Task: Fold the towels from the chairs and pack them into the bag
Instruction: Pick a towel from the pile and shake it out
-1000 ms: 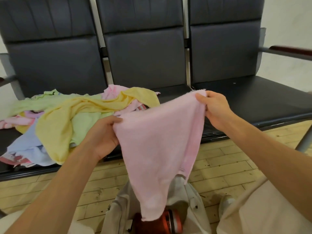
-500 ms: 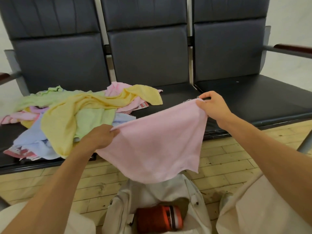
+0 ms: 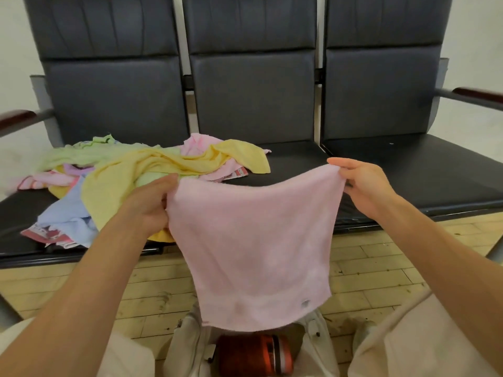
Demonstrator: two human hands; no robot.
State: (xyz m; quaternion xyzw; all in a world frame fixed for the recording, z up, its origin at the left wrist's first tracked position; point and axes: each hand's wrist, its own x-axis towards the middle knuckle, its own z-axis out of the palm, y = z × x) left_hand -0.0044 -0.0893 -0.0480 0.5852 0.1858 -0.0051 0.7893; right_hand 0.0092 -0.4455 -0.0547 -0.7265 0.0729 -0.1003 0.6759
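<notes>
A pink towel (image 3: 253,248) hangs spread in front of me, its lower edge over the open beige bag (image 3: 187,346) on the floor. My left hand (image 3: 151,202) pinches the towel's upper left corner, and my right hand (image 3: 362,183) pinches its upper right corner. A loose pile of towels (image 3: 128,180) in yellow, green, blue and pink lies on the left black seat, just behind my left hand. Inside the bag sits a red object (image 3: 253,355), partly hidden by the towel.
A row of three black padded chairs (image 3: 253,96) faces me, with armrests at both ends. The middle seat (image 3: 296,164) and right seat (image 3: 424,170) hold nothing. The floor is light wood planks (image 3: 381,270). My knees in beige trousers flank the bag.
Both hands lifted the towel's top edge and levelled it. The towel, gathered and slanted before, now hangs flat and full length over the bag.
</notes>
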